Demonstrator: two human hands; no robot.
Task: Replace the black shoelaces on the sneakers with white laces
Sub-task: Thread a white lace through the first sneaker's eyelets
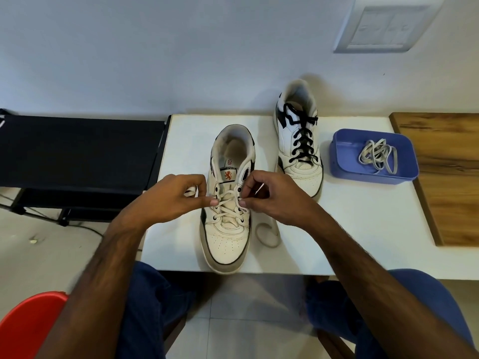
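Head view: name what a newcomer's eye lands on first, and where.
First, the near sneaker at the table's front edge, half laced in white, with the left hand and right hand pinching the white lace at its eyelets. Behind and to the right stands the black-laced sneaker, beside a blue tray holding the spare lace.

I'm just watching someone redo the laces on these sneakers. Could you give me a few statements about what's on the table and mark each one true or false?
1. The near sneaker already has a white lace threaded through its lower eyelets. True.
2. The far sneaker is laced in white. False: it carries black laces.
3. The blue tray holds a bundled white lace. True.
4. The left hand rests flat on the table. False: it pinches the lace at the near sneaker.
5. The right hand pinches the lace at the same sneaker. True.
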